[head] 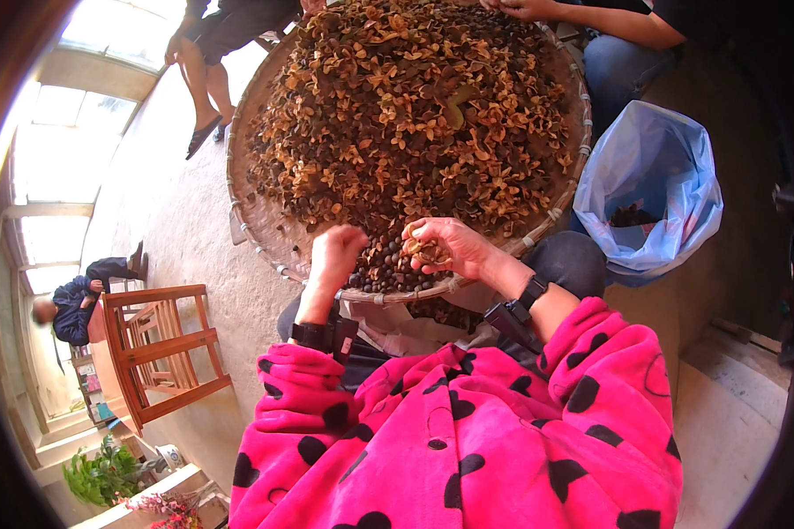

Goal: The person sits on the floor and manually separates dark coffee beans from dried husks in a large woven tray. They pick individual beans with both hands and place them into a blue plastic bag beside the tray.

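A large round woven bamboo tray (272, 221) lies before me, heaped with dried, split brown seed husks (397, 132). Several of these husks (429, 251) are held in the curled fingers of my right hand (460, 241), just above the near rim. Dark round seeds (392, 261) have gathered below and between my hands. My left hand (333, 259) hovers left of the seeds with its fingers bent inward; whether anything is pinched in them is hidden. Each wrist wears a black strap with a small device.
At right stands a blue plastic bag (685, 218), open-topped, with dark scraps inside. Other people's hands (526, 8) and legs (202, 79) are at the tray's far side. A wooden chair (165, 350) and a seated person (76, 307) are at left. Under the near rim lie more husks (443, 314).
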Demonstrator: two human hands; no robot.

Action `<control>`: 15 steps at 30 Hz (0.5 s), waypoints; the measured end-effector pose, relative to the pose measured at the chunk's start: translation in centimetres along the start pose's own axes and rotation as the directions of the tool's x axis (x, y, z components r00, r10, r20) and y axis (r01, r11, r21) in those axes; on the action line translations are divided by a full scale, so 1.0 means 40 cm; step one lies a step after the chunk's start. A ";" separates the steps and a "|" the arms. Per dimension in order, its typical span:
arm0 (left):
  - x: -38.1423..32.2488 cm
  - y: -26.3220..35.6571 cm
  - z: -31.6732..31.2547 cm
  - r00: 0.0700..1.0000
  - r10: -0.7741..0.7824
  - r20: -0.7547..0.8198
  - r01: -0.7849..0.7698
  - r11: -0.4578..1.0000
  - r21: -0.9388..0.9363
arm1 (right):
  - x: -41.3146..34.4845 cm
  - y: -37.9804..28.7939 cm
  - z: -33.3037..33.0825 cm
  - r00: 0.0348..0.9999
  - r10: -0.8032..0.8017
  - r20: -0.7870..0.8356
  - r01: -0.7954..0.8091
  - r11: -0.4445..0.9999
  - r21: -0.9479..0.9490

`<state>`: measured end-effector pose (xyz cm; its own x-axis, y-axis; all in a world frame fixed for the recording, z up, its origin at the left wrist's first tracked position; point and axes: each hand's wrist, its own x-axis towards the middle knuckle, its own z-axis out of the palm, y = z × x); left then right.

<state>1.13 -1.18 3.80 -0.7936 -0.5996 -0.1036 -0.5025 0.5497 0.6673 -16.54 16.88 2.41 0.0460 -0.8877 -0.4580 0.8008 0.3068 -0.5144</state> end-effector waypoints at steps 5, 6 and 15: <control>-0.083 -0.008 0.041 0.978 0.195 -0.067 -0.171 0.949 0.266 | 0.025 0.016 -0.010 0.998 0.038 0.047 -0.045 0.985 0.164; -0.097 0.004 0.043 0.947 0.288 -0.141 -0.248 0.937 0.245 | 0.028 0.020 -0.012 0.996 0.038 0.078 -0.050 0.988 0.146; -0.141 0.129 0.011 0.764 0.611 -0.206 -0.564 0.788 0.248 | 0.023 0.029 0.007 0.961 0.119 0.249 -0.111 0.993 -0.047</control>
<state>2.85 5.30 7.51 -0.8431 -0.2415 0.4805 -0.0336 0.9154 0.4012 -15.39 16.31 1.60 0.2882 -0.9021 -0.3211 0.7621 0.4191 -0.4935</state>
